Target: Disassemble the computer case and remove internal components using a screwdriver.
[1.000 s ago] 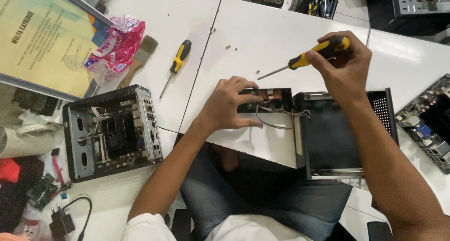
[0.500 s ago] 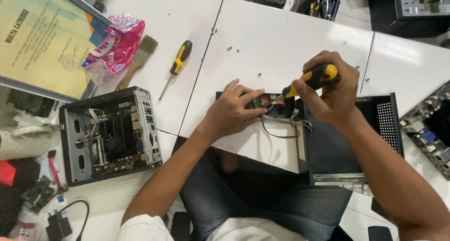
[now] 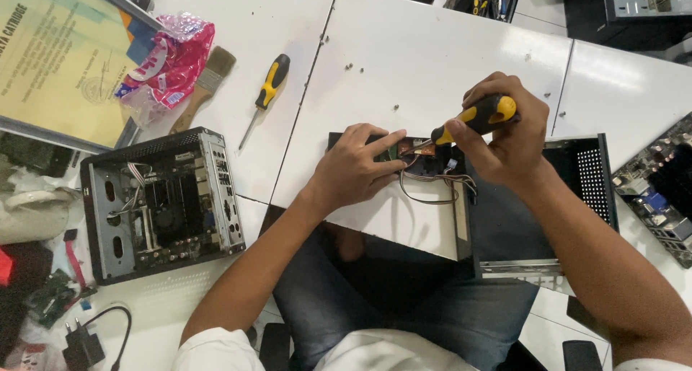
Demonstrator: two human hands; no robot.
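On the white table (image 3: 432,46), the left hand (image 3: 357,170) presses flat on the small circuit board (image 3: 414,149). The right hand (image 3: 508,137), raised a second ago, now grips the yellow-black screwdriver (image 3: 472,118), tip seated on the board: fastening work has begun.

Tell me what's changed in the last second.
The right hand brought its screwdriver down from above the table until the tip met the small board. The left hand stayed pressed on that board. The spare screwdriver and open case kept their places.
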